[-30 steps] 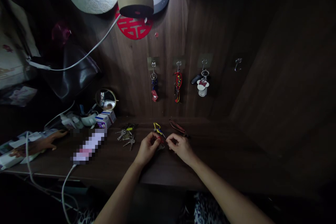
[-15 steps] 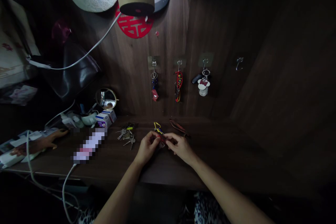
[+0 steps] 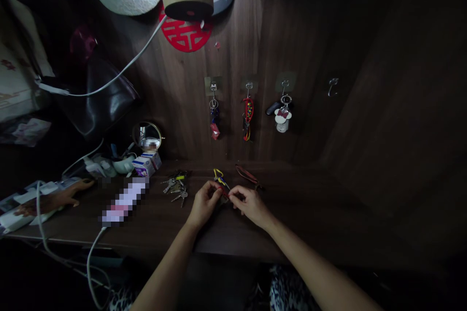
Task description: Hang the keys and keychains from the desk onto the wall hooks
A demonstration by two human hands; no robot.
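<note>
My left hand [image 3: 203, 204] is closed on a bunch on the shelf, pinching its small red piece [image 3: 224, 194] between thumb and fingers. A yellow clip [image 3: 218, 174] with a blue-and-yellow strap lies just beyond my fingertips and seems joined to it. My right hand [image 3: 251, 205] is closed too, its thumb and forefinger pinched at the right end of the red piece; what they grip is too small to make out. Left of my hands lies a bunch of keys [image 3: 178, 185] with a yellow tag. Behind my right hand rests a brown strap [image 3: 246, 174].
Three hooks on the back panel carry a keyring with a red charm [image 3: 215, 131], a beaded red cord [image 3: 248, 109] and a mouse-shaped charm [image 3: 283, 116]; a bare hook [image 3: 332, 87] is farther right. A lamp [image 3: 188, 0] hangs above. Left are a mirror [image 3: 147, 136], boxes [image 3: 145, 165] and cables.
My right thumb and forefinger have shifted slightly left and up along the red piece, uncovering more of the strap behind. My left hand has barely moved. The view has shifted slightly.
</note>
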